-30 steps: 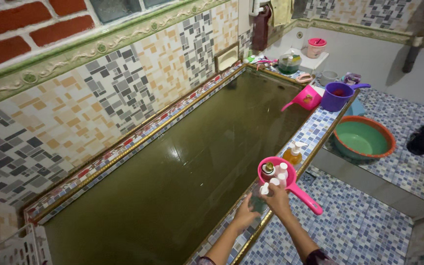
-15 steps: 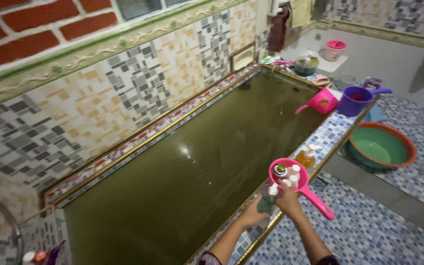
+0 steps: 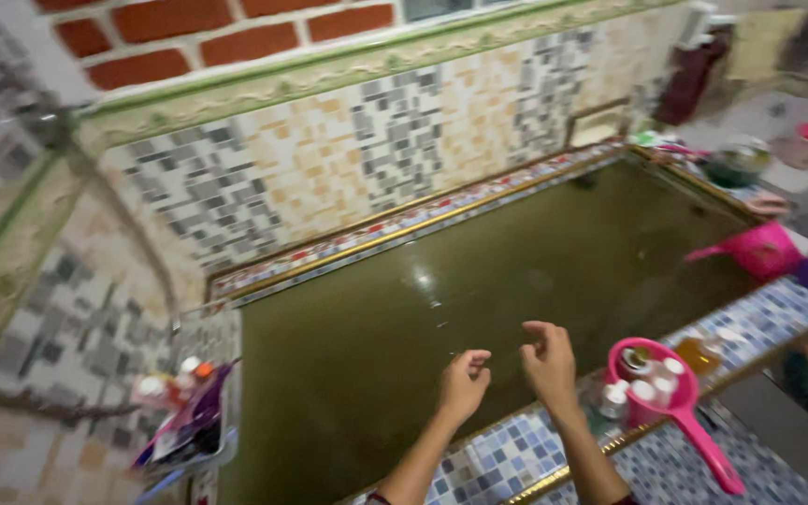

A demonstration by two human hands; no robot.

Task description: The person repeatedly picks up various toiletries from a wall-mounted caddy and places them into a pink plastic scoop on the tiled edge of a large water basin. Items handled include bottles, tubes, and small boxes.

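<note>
Both hands are empty, fingers loosely curled, raised over the near edge of the tank [image 3: 479, 299]. The right hand [image 3: 549, 360] is the nearer one to the pink dipper [image 3: 652, 383], which stands just to its right on the tiled ledge [image 3: 507, 454] (small bottles inside), handle running toward the person. The left hand [image 3: 463, 382] hovers beside the right, over the water. A soap rack [image 3: 189, 421] hangs far left.

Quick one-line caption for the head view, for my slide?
Two empty hands, left hand and right hand, raised over a tiled water tank, beside a pink dipper holding small bottles.
</note>
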